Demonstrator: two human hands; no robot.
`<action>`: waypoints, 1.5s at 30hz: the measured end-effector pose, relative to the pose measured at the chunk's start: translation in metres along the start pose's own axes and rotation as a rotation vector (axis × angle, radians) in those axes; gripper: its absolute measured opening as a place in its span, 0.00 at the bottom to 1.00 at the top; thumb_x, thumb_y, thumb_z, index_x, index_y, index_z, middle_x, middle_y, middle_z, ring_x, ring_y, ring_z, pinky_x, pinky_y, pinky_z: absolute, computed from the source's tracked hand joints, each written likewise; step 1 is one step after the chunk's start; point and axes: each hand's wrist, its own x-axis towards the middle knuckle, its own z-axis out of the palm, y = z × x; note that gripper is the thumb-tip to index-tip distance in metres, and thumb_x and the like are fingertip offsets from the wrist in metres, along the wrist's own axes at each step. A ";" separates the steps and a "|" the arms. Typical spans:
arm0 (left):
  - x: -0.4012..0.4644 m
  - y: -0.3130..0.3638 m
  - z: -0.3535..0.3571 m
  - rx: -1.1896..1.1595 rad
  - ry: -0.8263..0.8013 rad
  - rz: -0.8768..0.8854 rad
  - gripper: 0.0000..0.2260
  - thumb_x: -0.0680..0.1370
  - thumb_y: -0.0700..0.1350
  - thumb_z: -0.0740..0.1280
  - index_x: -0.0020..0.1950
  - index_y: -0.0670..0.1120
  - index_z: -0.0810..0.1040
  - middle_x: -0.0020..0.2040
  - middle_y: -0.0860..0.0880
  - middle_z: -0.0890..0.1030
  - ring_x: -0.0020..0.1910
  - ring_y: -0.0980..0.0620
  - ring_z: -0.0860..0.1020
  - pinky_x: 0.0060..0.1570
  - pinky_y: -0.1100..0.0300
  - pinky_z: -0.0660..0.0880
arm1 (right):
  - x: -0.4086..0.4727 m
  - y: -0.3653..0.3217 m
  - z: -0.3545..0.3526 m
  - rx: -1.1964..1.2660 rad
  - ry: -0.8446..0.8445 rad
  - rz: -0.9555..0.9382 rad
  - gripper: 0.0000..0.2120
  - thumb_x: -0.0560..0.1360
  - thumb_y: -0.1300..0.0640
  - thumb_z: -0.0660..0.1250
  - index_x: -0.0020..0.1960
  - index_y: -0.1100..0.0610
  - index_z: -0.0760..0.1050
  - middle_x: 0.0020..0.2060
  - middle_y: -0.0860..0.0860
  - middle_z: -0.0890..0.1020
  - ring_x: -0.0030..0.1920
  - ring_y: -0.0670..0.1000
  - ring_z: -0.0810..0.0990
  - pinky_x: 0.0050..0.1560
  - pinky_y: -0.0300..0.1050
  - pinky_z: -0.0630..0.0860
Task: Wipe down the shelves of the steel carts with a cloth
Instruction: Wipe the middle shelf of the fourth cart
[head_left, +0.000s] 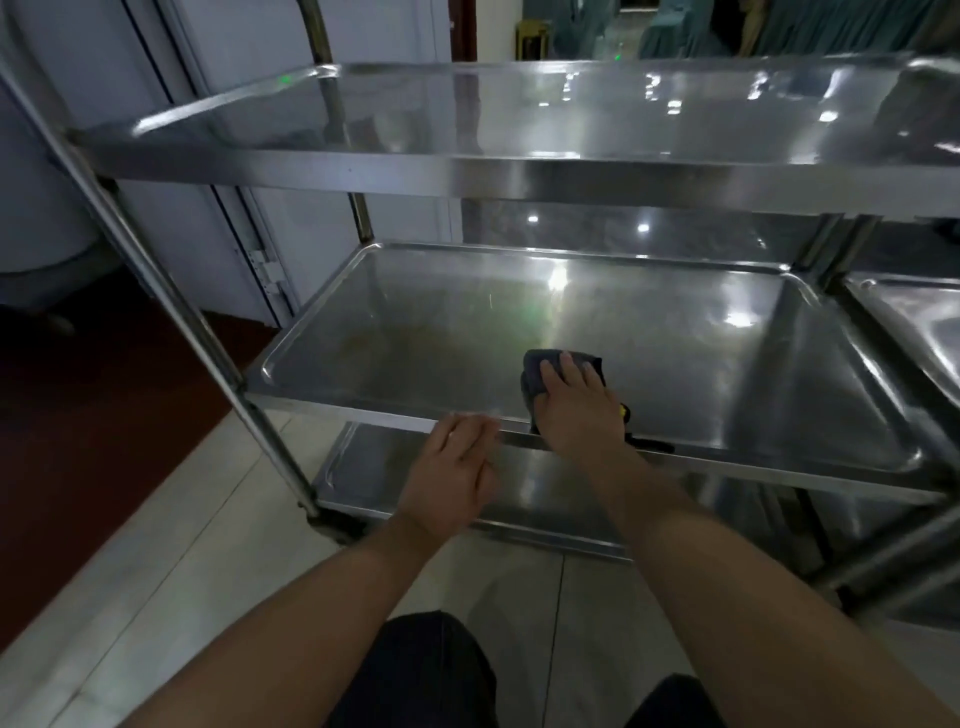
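Single head-worn wide-angle view, facing forward and down, close above steel cart (332, 400), middle shelf (649, 353) centred, both forearms entering from bottom edge

Middle shelf (415, 332) lies open leftward; top shelf (467, 176) overhangs; post (171, 291) bounds left.

- Both forearms are bare up to the lower edge of the picture; no sleeve shows on either.
- The left hand (457, 467) is bare, with no glove or ring visible; its fingers are blurred.
- The right hand (576, 410) is bare too, ungloved.
- A small yellow and black item (625, 413) sits at the right wrist, mostly hidden, too small to identify.
- Dark trousers (415, 675) cover both knees at the bottom.
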 end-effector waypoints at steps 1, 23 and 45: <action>0.001 0.001 -0.002 0.011 -0.020 -0.006 0.20 0.78 0.41 0.60 0.68 0.36 0.78 0.63 0.39 0.79 0.61 0.42 0.70 0.72 0.58 0.60 | -0.001 0.001 0.000 0.002 0.009 -0.012 0.26 0.83 0.45 0.49 0.81 0.48 0.54 0.82 0.49 0.50 0.80 0.56 0.50 0.75 0.58 0.57; -0.008 -0.033 -0.049 -0.077 -0.151 -0.215 0.19 0.80 0.42 0.58 0.68 0.40 0.78 0.69 0.41 0.74 0.67 0.45 0.70 0.66 0.54 0.70 | -0.023 -0.028 -0.002 0.009 -0.006 -0.024 0.28 0.84 0.46 0.52 0.81 0.50 0.51 0.81 0.51 0.50 0.80 0.61 0.49 0.75 0.59 0.55; -0.044 -0.103 -0.009 -0.114 -0.026 -0.129 0.21 0.80 0.45 0.59 0.71 0.41 0.77 0.69 0.42 0.76 0.66 0.40 0.72 0.73 0.50 0.66 | 0.107 -0.105 -0.001 -0.006 -0.113 0.069 0.27 0.85 0.47 0.46 0.82 0.49 0.47 0.82 0.51 0.47 0.81 0.59 0.47 0.74 0.63 0.55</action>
